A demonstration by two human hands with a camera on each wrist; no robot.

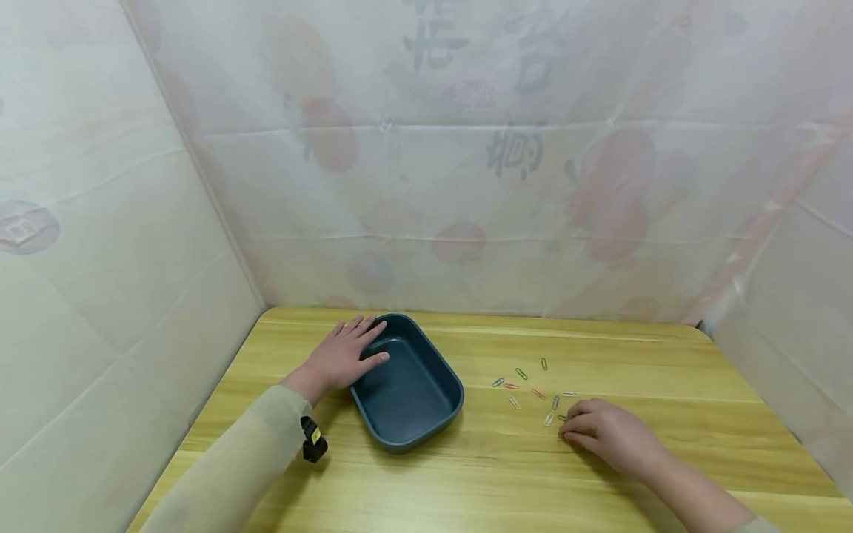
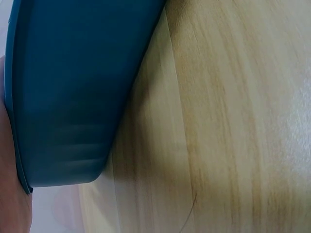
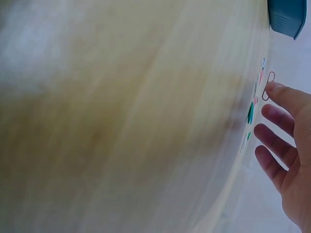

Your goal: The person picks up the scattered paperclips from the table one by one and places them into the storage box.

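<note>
A light wooden bench point(image 1: 666, 459) with rounded far corners fills the near scene. Pale translucent sheeting point(image 1: 466, 185) walls it in on the left, far and right sides, with faint red fruit prints and dark characters showing through.

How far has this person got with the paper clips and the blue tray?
Nothing looks done: the dark blue oval plastic tray appears empty. In hand: the left hand rests on the tray's rim, and the right hand reaches the near edge of the scattered coloured paper clips on the light wooden table; whether it holds one is unclear. Left: apparently all the clips.
</note>
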